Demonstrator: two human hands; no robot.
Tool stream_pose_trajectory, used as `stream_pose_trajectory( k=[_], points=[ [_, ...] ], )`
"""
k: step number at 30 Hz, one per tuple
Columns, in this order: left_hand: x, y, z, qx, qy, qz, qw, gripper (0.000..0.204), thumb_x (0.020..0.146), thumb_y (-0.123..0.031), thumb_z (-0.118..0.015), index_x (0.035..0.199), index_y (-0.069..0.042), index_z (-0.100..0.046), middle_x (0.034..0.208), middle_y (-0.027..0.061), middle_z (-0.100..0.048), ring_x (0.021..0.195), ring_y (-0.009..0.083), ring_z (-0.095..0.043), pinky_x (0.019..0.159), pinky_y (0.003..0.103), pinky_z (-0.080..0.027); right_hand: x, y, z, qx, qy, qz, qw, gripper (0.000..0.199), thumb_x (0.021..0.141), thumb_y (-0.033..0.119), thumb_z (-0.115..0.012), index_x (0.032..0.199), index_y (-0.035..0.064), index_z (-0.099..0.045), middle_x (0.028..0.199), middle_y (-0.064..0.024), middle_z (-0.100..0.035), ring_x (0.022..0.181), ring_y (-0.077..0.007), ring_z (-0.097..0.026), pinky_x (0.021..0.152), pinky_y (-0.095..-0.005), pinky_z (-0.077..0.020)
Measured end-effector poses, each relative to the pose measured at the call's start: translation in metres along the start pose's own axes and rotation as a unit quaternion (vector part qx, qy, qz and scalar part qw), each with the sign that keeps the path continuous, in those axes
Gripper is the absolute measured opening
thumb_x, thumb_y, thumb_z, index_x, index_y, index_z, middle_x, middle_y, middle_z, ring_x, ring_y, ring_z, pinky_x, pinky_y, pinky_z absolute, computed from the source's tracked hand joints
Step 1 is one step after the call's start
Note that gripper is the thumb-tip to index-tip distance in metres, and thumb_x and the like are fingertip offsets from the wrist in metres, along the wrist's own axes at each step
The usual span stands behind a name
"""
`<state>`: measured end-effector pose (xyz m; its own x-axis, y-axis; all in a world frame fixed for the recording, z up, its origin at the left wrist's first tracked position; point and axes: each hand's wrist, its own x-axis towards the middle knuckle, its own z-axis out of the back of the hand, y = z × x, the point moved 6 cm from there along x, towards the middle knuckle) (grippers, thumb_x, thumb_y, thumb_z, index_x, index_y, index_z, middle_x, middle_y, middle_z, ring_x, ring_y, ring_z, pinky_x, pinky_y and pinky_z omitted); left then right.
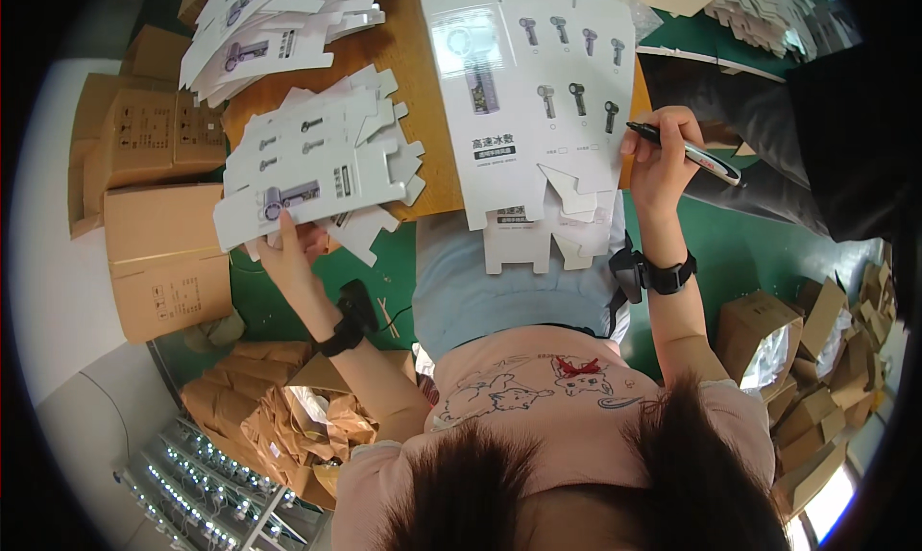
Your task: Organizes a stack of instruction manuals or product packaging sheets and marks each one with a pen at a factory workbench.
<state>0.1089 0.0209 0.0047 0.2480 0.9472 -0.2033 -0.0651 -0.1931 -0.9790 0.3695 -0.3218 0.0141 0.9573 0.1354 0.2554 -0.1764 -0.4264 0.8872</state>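
Note:
My left hand point(296, 261) grips the near edge of a flat white box blank point(336, 152), thumb on top and fingers underneath. That blank lies on a loose pile at the table's left and carries pictures of small handheld fans. In my right hand point(663, 162) is a marker pen point(713, 165), its dark tip pointing left. The tip is close to the right edge of another printed blank point(523, 99) in front of me. This one shows a large fan and several small ones with tick boxes. More blanks point(514, 248) stick out beneath it over the table's near edge.
A taller stack of blanks point(279, 32) stands at the far left of the wooden table point(408, 32). Cardboard cartons point(168, 253) line the left side. Brown paper point(259, 412) and opened boxes point(759, 330) sit on the floor. Another person's dark-clothed legs point(749, 119) are at right.

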Motion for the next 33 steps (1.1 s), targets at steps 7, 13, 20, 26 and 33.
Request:
stream_pose_trajectory(
  k=[7, 13, 20, 26, 33],
  points=[
    [-0.023, -0.057, -0.043, 0.334, 0.052, -0.216, 0.916, 0.022, 0.080, -0.020, -0.059, 0.079, 0.001, -0.056, 0.072, 0.0057, -0.057, 0.064, 0.0124, -0.054, 0.056, 0.024, -0.043, 0.006, 0.015, -0.012, -0.100, 0.025, -0.018, 0.995, 0.012, 0.083, 0.008, -0.046, 0.074, 0.0009, -0.047, 0.059, -0.0073, -0.050, 0.046, -0.0120, -0.047, 0.045, -0.0210, -0.0364],
    [-0.080, -0.016, -0.156, 0.248, 0.290, -0.248, 0.890, 0.030, 0.071, -0.022, -0.068, 0.082, 0.000, -0.050, 0.063, 0.0048, -0.050, 0.056, 0.0105, -0.045, 0.052, 0.023, -0.038, 0.029, 0.016, -0.039, -0.122, 0.076, -0.023, 0.989, 0.011, 0.081, 0.006, -0.049, 0.073, -0.0015, -0.051, 0.059, -0.0058, -0.052, 0.051, -0.0112, -0.053, 0.047, -0.0200, -0.0387],
    [-0.088, 0.005, -0.166, 0.268, 0.366, -0.121, 0.883, 0.031, 0.070, -0.021, -0.068, 0.070, -0.001, -0.044, 0.056, 0.0012, -0.042, 0.052, 0.0089, -0.035, 0.047, 0.023, -0.031, 0.057, -0.002, -0.049, -0.196, 0.113, -0.056, 0.973, 0.014, 0.079, 0.007, -0.051, 0.070, -0.0018, -0.052, 0.057, -0.0039, -0.052, 0.049, -0.0080, -0.050, 0.046, -0.0190, -0.0379],
    [-0.085, 0.028, -0.160, 0.162, 0.385, -0.062, 0.907, 0.030, 0.070, -0.019, -0.068, 0.068, -0.001, -0.044, 0.055, -0.0015, -0.039, 0.053, 0.0068, -0.031, 0.047, 0.022, -0.027, 0.055, -0.014, -0.050, -0.282, 0.105, -0.071, 0.951, 0.013, 0.078, 0.008, -0.052, 0.068, -0.0010, -0.052, 0.056, -0.0009, -0.051, 0.048, -0.0049, -0.048, 0.046, -0.0170, -0.0355],
    [-0.089, 0.029, -0.164, 0.130, 0.393, -0.027, 0.910, 0.023, 0.072, -0.016, -0.067, 0.075, 0.000, -0.050, 0.060, -0.0031, -0.045, 0.054, 0.0041, -0.034, 0.048, 0.020, -0.030, 0.056, -0.016, -0.051, -0.338, 0.152, -0.007, 0.929, 0.013, 0.078, 0.007, -0.052, 0.068, -0.0003, -0.052, 0.054, 0.0002, -0.051, 0.047, -0.0037, -0.046, 0.044, -0.0170, -0.0338]
  ],
)
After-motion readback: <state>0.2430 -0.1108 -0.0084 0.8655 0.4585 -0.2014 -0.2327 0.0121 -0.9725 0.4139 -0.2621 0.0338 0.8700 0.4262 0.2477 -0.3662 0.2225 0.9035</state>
